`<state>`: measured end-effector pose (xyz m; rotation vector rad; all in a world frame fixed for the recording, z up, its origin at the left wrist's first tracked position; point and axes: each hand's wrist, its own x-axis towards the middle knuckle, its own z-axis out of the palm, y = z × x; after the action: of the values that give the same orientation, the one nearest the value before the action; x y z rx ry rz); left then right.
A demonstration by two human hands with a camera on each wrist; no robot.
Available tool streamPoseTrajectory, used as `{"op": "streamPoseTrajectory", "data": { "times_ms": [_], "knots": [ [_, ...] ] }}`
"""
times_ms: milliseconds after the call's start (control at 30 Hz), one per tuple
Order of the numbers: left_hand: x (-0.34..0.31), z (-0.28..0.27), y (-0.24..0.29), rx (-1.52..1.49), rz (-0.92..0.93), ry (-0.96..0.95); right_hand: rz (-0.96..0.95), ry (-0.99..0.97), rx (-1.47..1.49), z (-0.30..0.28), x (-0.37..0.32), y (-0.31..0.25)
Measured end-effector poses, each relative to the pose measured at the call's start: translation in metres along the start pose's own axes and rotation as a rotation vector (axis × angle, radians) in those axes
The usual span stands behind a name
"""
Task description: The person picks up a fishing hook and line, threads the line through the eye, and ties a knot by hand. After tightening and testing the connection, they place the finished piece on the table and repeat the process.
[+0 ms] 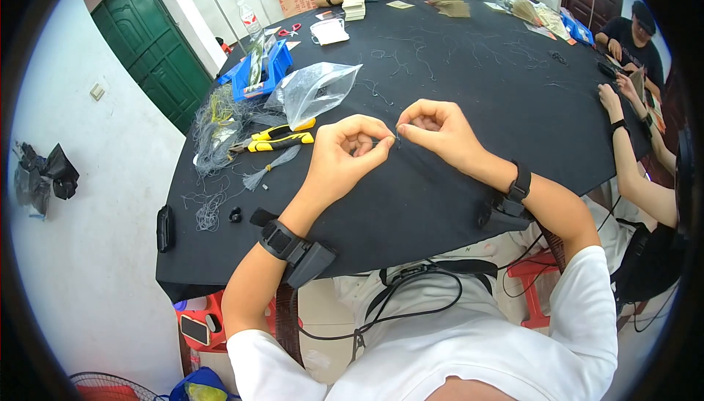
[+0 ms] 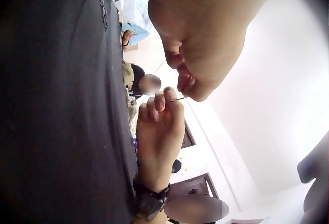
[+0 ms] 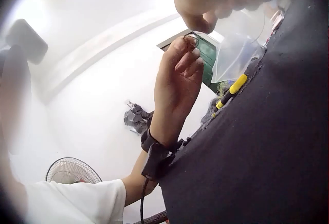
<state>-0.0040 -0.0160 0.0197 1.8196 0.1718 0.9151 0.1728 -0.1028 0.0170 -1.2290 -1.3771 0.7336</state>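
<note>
Both hands meet over the black-covered table in the head view, fingertips close together. My left hand (image 1: 343,153) curls its fingers and pinches a thin thread (image 3: 191,40) between thumb and forefinger; a small dark loop of it shows at the fingertips in the right wrist view. Facing it, my right hand (image 1: 445,133) pinches the same thread, of which a short dark piece spans the fingertips in the left wrist view. Left of the left hand lie yellow-and-black pliers (image 1: 275,140) and a tied bundle of grey threads (image 1: 271,168).
A clear plastic bag (image 1: 315,93) lies beyond the pliers, by a blue bin (image 1: 265,71). Tangled grey threads (image 1: 216,133) fill the table's left side. Red scissors (image 1: 290,30) lie farther back. Other people sit around the far and right edges.
</note>
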Motion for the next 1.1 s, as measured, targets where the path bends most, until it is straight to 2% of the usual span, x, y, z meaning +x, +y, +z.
{"op": "streamPoseTrajectory", "data": {
  "times_ms": [100,200,300,467,567,700,833,933,1100],
  "knots": [
    [0.001,-0.003,-0.003,-0.059,-0.009,-0.027,0.016,-0.119,0.138,0.003,0.002,0.016],
    [0.001,0.001,-0.001,-0.131,-0.008,0.000,0.008,-0.171,0.148,0.009,0.001,0.020],
    [0.002,0.007,-0.003,-0.220,-0.034,0.108,0.001,-0.151,0.221,0.016,-0.003,0.019],
    [0.001,0.002,-0.015,-0.050,-0.039,0.190,0.031,-0.165,0.224,0.023,-0.013,0.004],
    [0.002,0.000,-0.017,0.099,0.004,0.204,0.005,-0.112,-0.032,0.019,-0.016,-0.006],
    [0.001,0.003,-0.013,0.250,0.037,0.152,-0.320,0.017,-0.283,0.016,-0.013,-0.022],
    [-0.002,0.008,-0.017,0.303,0.074,0.067,-0.374,0.089,-0.359,0.006,-0.006,-0.027],
    [-0.004,0.008,-0.015,0.234,0.021,-0.056,-0.325,0.088,-0.335,0.000,-0.001,-0.021],
    [-0.004,0.006,-0.002,0.148,0.057,-0.073,-0.135,0.018,-0.212,-0.006,0.003,-0.008]
  ]
}}
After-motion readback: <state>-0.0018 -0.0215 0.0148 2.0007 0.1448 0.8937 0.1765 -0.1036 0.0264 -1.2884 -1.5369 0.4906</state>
